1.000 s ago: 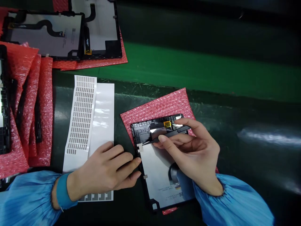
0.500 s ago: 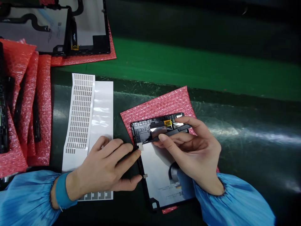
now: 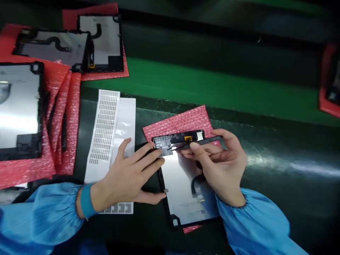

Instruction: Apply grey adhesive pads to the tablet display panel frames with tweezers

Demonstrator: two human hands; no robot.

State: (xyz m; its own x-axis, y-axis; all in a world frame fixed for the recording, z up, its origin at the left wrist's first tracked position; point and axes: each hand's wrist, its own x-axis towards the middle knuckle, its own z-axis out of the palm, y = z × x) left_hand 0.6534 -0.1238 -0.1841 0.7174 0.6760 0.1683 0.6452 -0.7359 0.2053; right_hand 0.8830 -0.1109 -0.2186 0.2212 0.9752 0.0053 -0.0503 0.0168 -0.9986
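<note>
Left hand [image 3: 127, 173] splayed, right hand [image 3: 220, 166] pinching tweezers [image 3: 202, 142]

Black-framed display panel [image 3: 186, 187], silver back up, on pink bubble wrap [image 3: 180, 122]

i wear the only camera on my head, so the view comes from above and just behind my hands, facing forward and down across the dark bench [image 3: 268, 152]. it sits close: my left hand [image 3: 127, 173] and right hand [image 3: 220, 164] fill the lower middle, my blue sleeves [image 3: 255, 223] come in from the bottom edge, and the tweezers [image 3: 202, 143] lie near the centre. the green strip [image 3: 212, 90] crosses the upper part, sloping slightly down to the right, farther off.
</note>
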